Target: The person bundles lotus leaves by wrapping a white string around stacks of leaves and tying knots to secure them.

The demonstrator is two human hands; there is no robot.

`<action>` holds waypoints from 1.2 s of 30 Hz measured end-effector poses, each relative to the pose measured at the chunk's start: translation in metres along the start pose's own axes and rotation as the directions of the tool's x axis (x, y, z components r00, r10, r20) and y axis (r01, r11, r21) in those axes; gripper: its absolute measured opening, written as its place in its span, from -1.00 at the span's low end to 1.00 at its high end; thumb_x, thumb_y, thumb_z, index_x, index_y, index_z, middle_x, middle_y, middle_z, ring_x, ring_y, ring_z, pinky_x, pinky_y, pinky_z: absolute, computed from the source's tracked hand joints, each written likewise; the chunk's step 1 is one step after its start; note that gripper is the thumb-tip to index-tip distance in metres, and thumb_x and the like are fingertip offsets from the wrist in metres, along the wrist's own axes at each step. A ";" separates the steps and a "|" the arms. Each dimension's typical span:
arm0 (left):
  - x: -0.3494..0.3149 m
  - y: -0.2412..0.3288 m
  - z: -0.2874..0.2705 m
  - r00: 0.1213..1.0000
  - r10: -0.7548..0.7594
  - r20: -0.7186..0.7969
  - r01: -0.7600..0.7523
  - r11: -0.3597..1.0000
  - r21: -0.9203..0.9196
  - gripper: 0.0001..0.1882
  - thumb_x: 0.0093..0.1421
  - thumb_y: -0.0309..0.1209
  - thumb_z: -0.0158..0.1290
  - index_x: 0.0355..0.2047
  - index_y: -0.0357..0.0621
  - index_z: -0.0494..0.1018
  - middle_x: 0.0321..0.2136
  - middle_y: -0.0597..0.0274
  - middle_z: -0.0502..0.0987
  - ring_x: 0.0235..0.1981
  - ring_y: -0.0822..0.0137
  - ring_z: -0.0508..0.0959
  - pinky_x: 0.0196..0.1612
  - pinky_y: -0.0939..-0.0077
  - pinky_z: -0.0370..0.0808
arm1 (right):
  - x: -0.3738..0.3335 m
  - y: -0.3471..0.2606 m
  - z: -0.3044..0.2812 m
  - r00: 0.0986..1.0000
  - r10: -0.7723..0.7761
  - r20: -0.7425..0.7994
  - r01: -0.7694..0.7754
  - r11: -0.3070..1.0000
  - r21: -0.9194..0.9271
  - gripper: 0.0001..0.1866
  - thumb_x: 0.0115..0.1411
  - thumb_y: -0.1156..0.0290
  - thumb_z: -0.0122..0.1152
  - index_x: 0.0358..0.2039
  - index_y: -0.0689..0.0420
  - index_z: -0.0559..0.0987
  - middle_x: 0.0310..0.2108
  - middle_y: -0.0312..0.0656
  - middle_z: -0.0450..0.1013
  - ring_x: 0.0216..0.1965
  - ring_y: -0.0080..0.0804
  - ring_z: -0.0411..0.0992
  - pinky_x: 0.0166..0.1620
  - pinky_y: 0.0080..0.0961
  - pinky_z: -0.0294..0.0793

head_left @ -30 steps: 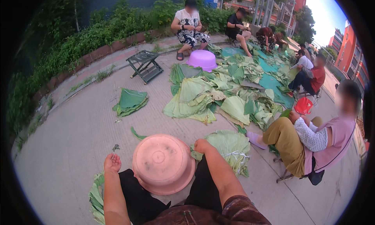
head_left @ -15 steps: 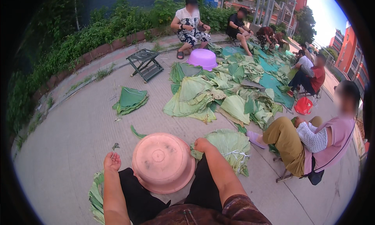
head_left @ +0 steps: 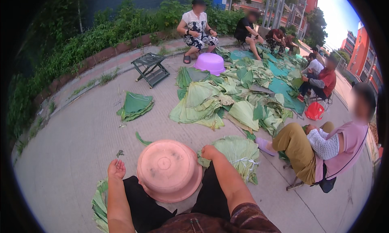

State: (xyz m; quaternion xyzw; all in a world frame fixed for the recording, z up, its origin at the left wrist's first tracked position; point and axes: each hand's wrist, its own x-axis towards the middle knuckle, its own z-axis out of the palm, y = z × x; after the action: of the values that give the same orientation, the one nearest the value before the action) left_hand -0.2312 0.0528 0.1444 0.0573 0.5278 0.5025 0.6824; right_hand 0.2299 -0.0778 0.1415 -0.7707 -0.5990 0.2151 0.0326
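Note:
An upturned pink plastic basin (head_left: 165,167) stands between my knees, its round base facing up. My left hand (head_left: 116,169) is left of it, palm up with curled fingers. A small dark green leaf scrap (head_left: 120,153) sticks out past those fingertips on a thin pale stem. On the basin's right, my right hand (head_left: 208,152) is closed on a green leaf (head_left: 204,161) that shows below the fist. Just beyond that hand lies a bundle of large leaves (head_left: 239,152) tied with white string. More leaves (head_left: 99,204) lie beside my left forearm, which partly hides them.
A folded leaf stack (head_left: 136,106) and a leaf strip (head_left: 142,139) lie on the concrete. Ahead are a folding stool (head_left: 150,68), a purple basin (head_left: 210,63) and a wide leaf heap (head_left: 198,101). A person in a pink vest (head_left: 340,142) sits close right; several others sit farther off.
My hands and the pink basin stay nearly in place. The far person in the patterned outfit has lowered their hands, and the person in red has raised theirs.

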 end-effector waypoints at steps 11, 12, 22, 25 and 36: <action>-0.003 -0.003 0.003 1.000 0.013 0.010 -0.013 0.999 -0.031 -0.79 -0.01 -0.30 -0.01 -0.35 -0.06 0.32 -0.42 0.30 0.39 -0.39 0.36 0.36 -0.35 0.52 0.32 | 0.007 0.008 0.012 0.999 0.016 -0.031 -0.017 1.000 -0.022 -0.75 -0.17 0.25 0.14 -0.46 0.10 0.56 -0.43 -0.08 0.45 -0.35 -0.15 0.41 -0.23 -0.35 0.38; -0.004 -0.005 0.006 1.000 0.000 -0.009 0.000 0.999 -0.032 -0.79 -0.01 -0.31 -0.01 -0.36 -0.05 0.32 -0.43 0.31 0.39 -0.40 0.35 0.36 -0.35 0.51 0.32 | 0.009 0.012 0.014 0.999 0.032 -0.042 -0.032 0.999 0.002 -0.75 -0.17 0.24 0.13 -0.47 0.10 0.56 -0.43 -0.07 0.45 -0.35 -0.15 0.41 -0.23 -0.34 0.38; 0.001 -0.001 0.000 1.000 -0.012 -0.008 0.012 1.000 -0.007 -0.80 -0.01 -0.31 -0.02 -0.35 -0.02 0.32 -0.44 0.34 0.39 -0.41 0.35 0.37 -0.36 0.49 0.31 | 0.007 0.012 0.012 0.999 0.004 -0.039 -0.003 1.000 0.017 -0.75 -0.19 0.24 0.10 -0.52 0.12 0.56 -0.43 -0.05 0.44 -0.34 -0.13 0.40 -0.25 -0.32 0.38; 0.001 0.000 -0.003 1.000 -0.009 -0.021 0.009 1.000 -0.004 -0.80 0.00 -0.31 -0.02 -0.34 -0.02 0.32 -0.44 0.34 0.39 -0.40 0.35 0.37 -0.36 0.50 0.31 | -0.001 0.000 -0.002 0.999 0.015 0.032 -0.017 0.999 0.046 -0.73 -0.18 0.42 0.08 -0.42 0.26 0.53 -0.32 0.07 0.41 -0.25 -0.12 0.40 -0.19 -0.35 0.39; 0.000 -0.001 -0.001 1.000 -0.010 -0.007 0.010 1.000 -0.002 -0.79 0.00 -0.31 -0.02 -0.32 -0.02 0.31 -0.43 0.34 0.39 -0.40 0.35 0.37 -0.36 0.50 0.30 | -0.004 0.002 -0.002 1.000 0.011 0.019 -0.012 0.998 0.064 -0.74 -0.19 0.42 0.09 -0.44 0.27 0.53 -0.34 0.09 0.41 -0.25 -0.11 0.40 -0.19 -0.34 0.39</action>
State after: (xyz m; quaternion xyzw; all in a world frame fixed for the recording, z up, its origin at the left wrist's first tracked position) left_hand -0.2313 0.0520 0.1437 0.0524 0.5299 0.4997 0.6832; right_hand 0.2314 -0.0814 0.1443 -0.7706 -0.5877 0.2414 0.0506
